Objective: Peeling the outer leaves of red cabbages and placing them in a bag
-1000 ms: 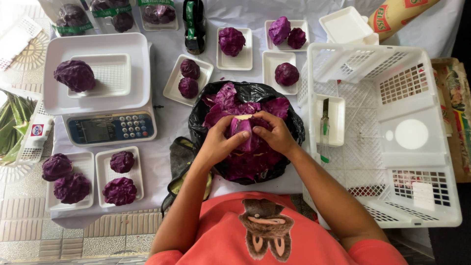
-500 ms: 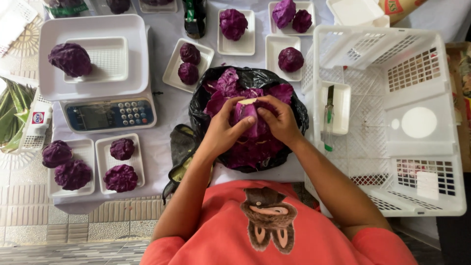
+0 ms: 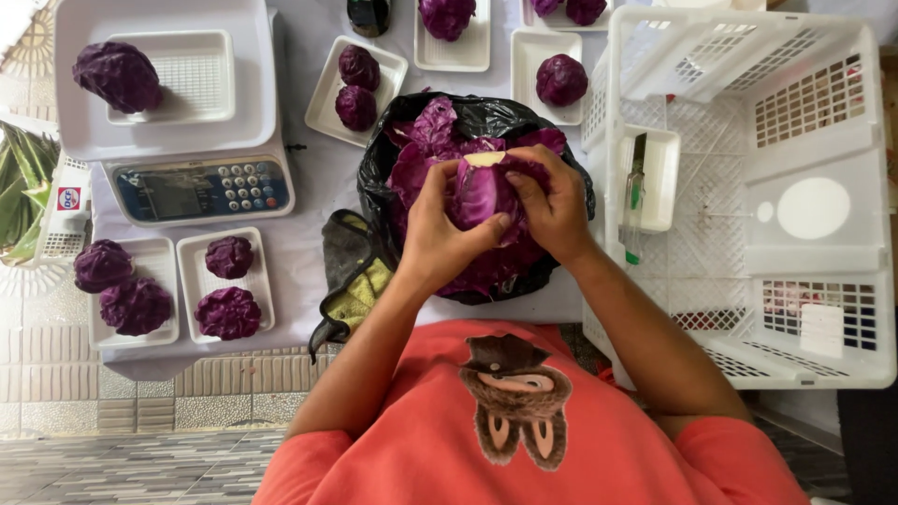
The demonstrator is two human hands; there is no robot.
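Both hands close around one red cabbage head (image 3: 486, 192), which they hold up just above a black plastic bag (image 3: 486, 117) full of loose purple leaves (image 3: 435, 126) on the counter (image 3: 309, 178). The left hand (image 3: 440, 234) cups the near left side, thumb pressed across the front of the head and fingers curled round it; the right hand (image 3: 552, 210) wraps the right side, its fingertips up by the pale cut stem (image 3: 485, 159). Neither hand is open: both are shut on the cabbage, with nothing else in them. The head looks dense and firm at its core, probably weighty for its bulk, while the outer leaves are thin, waxy and smooth, so they are likely to slip under a loose hold and to snap or tear if bent back hard. The soundest hold seems to be the one shown, palms on opposite flanks with the thumbs free to work at a leaf edge; a pinch on one leaf alone would likely only pull that leaf away. The head is roughly egg-shaped, its long axis running from stem to crown; the stem end faces away from the person and somewhat up toward the camera, and the crown sits down toward the palms and the bag. Round about lie white trays (image 3: 355, 79) with smaller cabbages, a weighing scale (image 3: 201, 187) with another cabbage on its pan, a crumpled cloth (image 3: 351, 271) just left of the bag, and a white plastic crate (image 3: 748, 187) to the right.
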